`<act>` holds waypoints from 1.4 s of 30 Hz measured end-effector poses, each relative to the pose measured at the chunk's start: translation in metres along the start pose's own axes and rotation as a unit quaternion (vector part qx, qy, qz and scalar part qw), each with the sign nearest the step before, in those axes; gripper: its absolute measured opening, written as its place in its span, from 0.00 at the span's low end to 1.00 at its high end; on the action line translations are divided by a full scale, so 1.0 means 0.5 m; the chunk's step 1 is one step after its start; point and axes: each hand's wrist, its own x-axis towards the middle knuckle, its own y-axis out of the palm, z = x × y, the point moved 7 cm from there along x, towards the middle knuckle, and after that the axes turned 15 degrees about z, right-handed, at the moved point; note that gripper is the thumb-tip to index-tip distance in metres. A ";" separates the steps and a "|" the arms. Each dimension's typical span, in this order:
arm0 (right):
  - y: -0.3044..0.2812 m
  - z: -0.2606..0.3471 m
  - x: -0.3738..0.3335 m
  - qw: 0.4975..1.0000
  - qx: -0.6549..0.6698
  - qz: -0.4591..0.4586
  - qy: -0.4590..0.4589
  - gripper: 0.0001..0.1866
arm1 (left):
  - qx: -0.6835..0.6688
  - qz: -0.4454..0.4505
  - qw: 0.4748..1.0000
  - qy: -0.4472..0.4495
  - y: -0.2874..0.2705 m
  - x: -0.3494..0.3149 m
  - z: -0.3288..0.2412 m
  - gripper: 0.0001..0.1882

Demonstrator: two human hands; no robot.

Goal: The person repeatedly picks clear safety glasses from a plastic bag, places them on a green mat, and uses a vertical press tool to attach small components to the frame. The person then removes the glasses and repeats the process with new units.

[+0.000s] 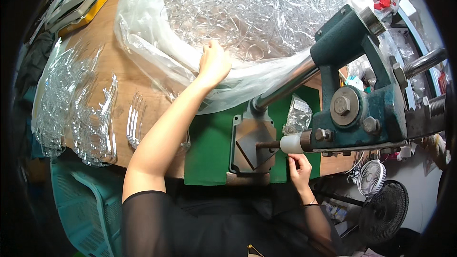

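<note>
While my left hand [215, 64] curls at the near rim of a bag [178, 43] of clear strips [266, 14] on the table [105, 69], my right hand [300, 170] bends narrowly near the front right corner of the green mat [209, 143]; I cannot tell whether either holds anything.

Left hand [215, 65] reaches forward, curled; right hand [301, 171] sits closer in.

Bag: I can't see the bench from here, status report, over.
Left hand at bag, grip unclear. Right hand by press, grip unclear. Clear strips heaped in bag. Press partly hides bag.
</note>
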 end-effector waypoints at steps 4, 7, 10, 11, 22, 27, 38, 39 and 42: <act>0.010 0.005 0.014 1.000 -0.012 -0.011 -0.025 0.04 | 0.080 -0.047 0.995 0.037 0.068 0.040 0.020 0.14; 0.002 0.034 0.023 0.997 -0.034 -0.007 -0.074 0.03 | 0.038 -0.042 0.998 0.024 0.062 0.043 0.020 0.10; 0.000 0.028 0.021 0.999 -0.002 0.001 -0.052 0.04 | 0.010 -0.084 0.986 0.145 -0.060 -0.005 -0.074 0.08; -0.002 0.027 0.020 0.999 -0.006 -0.003 -0.044 0.04 | 0.023 -0.125 0.968 0.215 -0.116 -0.041 -0.119 0.07; 0.005 0.078 0.078 0.978 -0.189 0.071 -0.043 0.18 | 0.359 -0.036 0.880 0.310 0.053 -0.274 -0.172 0.17; 0.012 0.066 0.034 0.968 -0.233 0.078 -0.048 0.19 | 0.139 -0.024 0.934 0.327 -0.064 -0.274 -0.168 0.24; -0.009 0.068 0.026 0.981 -0.153 0.109 -0.056 0.19 | 0.016 0.129 0.988 0.086 -0.167 -0.239 -0.042 0.07; -0.026 0.057 0.025 0.991 -0.086 0.097 -0.036 0.19 | -0.083 0.158 0.978 0.105 -0.182 -0.259 -0.053 0.07; -0.073 0.036 0.043 0.998 -0.001 0.057 0.038 0.12 | -0.315 0.142 0.939 -0.009 -0.191 -0.319 -0.067 0.07</act>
